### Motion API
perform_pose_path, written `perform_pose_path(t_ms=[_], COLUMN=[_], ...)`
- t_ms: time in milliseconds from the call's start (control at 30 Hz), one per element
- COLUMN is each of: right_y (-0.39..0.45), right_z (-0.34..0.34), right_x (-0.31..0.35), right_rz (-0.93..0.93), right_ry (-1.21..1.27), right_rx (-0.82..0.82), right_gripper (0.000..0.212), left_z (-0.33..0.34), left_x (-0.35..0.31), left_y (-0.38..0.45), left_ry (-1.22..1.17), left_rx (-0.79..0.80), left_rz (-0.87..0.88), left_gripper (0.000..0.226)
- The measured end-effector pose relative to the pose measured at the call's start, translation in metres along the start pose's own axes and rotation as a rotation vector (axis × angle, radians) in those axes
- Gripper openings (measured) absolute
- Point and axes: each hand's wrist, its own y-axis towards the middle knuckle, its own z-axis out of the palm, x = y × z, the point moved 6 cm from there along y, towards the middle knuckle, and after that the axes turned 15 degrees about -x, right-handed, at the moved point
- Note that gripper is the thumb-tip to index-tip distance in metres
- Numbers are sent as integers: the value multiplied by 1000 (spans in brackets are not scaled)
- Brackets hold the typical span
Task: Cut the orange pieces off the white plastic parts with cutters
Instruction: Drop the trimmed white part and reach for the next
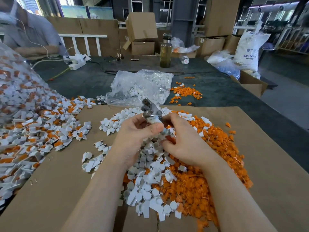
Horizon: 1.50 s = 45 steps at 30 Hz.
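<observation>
- workshop hall behind, with stacked cardboard boxes (141, 25) and a dark green table (217, 91); another person's sleeve (33, 30) sits at the far left.
- brown cardboard sheet (267, 164) covers the near table and carries the work.
- uncut heap (33, 124) of white parts with orange still attached spills from the left, well apart from the hands; the left hand is the nearer one to it.
- orange pieces (209, 173) already cut lie piled on the right, cut white parts (147, 190) in the middle, directly under the hands.
- clear bag (138, 86) of white parts lies just beyond the cardboard.
- cutters (150, 108) stand between the hands, long axis pointing up and away, metal head above the fingers.
- left hand (133, 134) curls round the cutter's lower part, thumb across it.
- right hand (182, 138) has curled fingers at the handle; a small white part (168, 131) seems pinched there, too blurred to confirm.
- blade gap is hidden; i cannot tell whether a part sits in it.
</observation>
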Motion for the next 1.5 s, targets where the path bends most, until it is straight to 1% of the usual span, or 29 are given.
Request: perform_pose_path(t_ms=[67, 133, 233, 300, 333, 367, 400, 433, 500, 600, 633, 667, 733, 833, 933, 1033, 1233, 1367, 1500], right_y=[-1, -3, -4, -4, -3, -2, 0, 1, 2, 1, 1, 0, -1, -4, -5, -4, -2, -1, -1], right_z=[2, 3, -2, -7, -9, -12, -15, -17, -18, -18, -17, -17, -16, -14, -12, -6, 2, 5, 6], right_x=[-1, 1, 4, 1, -4, -11, -18, -27, -41, -53, -56, -58, -61, -65, -65, -65, -61, -62, -60], right_rz=[4, 8, -4, -8, 10, 46, 96, 150, 234, 336, 372, 405, 459, 488, 447, 407, 323, 318, 294], right_ry=[-6, 1, -36, -128, -174, -214, -245, -276, -340, -356, -349, -336, -315, -332, -400, -443, -515, -499, -500], right_rx=[33, 31, -82, -159, -185, -204, -214, -209, -166, -91, -67, -46, -16, 19, 41, 46, 35, 63, 50], right_gripper=[59, 58, 47, 37, 28, 18, 12, 12, 10, 17, 18, 16, 10, 13, 19, 23, 17, 17, 18], left_z=[-3, -5, 0, 0, -2, -6, -11, -14, -19, -15, -14, -13, -12, -10, -10, -12, -13, -12, -14], left_x=[-1, -2, -3, -7, -7, -7, -5, -4, 0, 10, 12, 13, 12, 14, 16, 18, 20, 20, 18], left_y=[2, 2, 1, 1, 2, 4, 6, 8, 9, 5, 4, 3, 4, 5, 6, 8, 11, 10, 12], left_ry=[-32, -31, 30, 144, 231, 339, 450, 546, 698, 933, 1002, 1042, 1057, 1078, 1060, 1039, 1059, 1037, 921], left_rx=[-45, -75, -77, -61, -66, -78, -89, -92, -39, 183, 240, 263, 249, 196, 175, 149, 121, 89, -4], left_rz=[12, 19, 50, 111, 137, 154, 169, 174, 142, 48, 50, 64, 94, 133, 157, 174, 193, 208, 161], left_gripper=[24, 22, 19, 17, 17, 18, 19, 20, 23, 36, 39, 40, 40, 43, 39, 30, 21, 19, 12])
